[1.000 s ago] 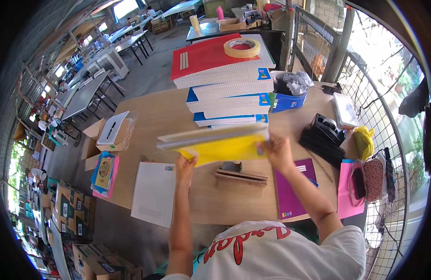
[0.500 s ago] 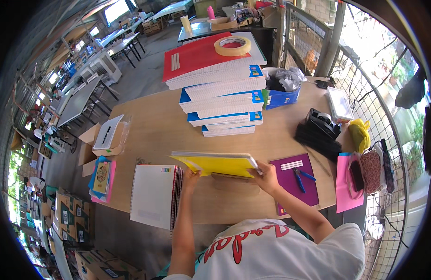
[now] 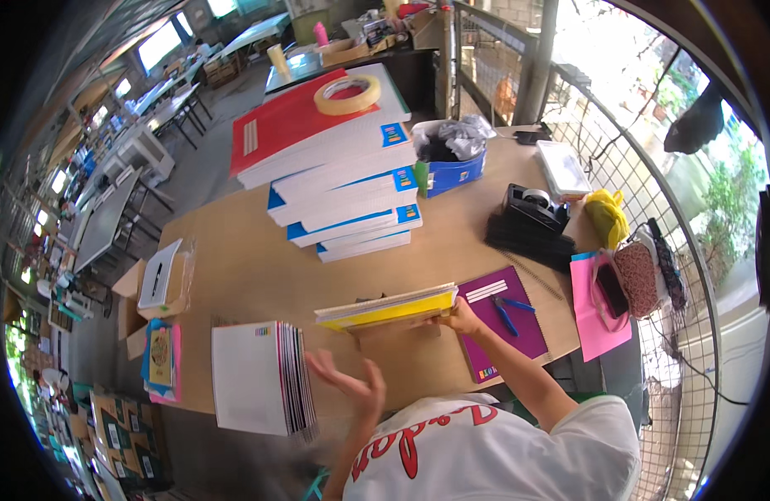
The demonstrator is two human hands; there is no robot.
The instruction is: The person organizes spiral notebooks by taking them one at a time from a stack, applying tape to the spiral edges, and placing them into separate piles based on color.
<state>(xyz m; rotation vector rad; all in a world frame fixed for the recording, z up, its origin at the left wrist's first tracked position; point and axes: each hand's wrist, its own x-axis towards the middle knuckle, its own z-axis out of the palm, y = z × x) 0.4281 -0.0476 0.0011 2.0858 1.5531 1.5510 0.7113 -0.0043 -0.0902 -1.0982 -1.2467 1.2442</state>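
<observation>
My right hand (image 3: 459,319) grips the right end of a yellow-covered stack of sheets (image 3: 393,311), which stands on its edge with its white page edges upward. Beneath the stack, a low wooden block (image 3: 399,332) partly shows on the table. My left hand (image 3: 351,382) is off the stack, holding nothing, fingers apart and slightly blurred. Close to its left lies a pile of white-covered spiral notebooks (image 3: 245,376). Right of my right hand, a purple spiral notebook (image 3: 522,336) bears blue-handled pliers (image 3: 507,316).
Ahead rises a tall pile of page stacks (image 3: 335,192) with a tape roll (image 3: 347,94) on top. A blue box (image 3: 453,174), black tape dispenser (image 3: 535,209) and pink sheet (image 3: 598,321) lie rightward. An open carton (image 3: 178,280) and small booklets (image 3: 161,359) are leftward.
My left hand has let go of the yellow-covered stack and moved down toward the spiral notebooks, opening. My right hand still holds the stack, now more upright. The whole view has shifted.
</observation>
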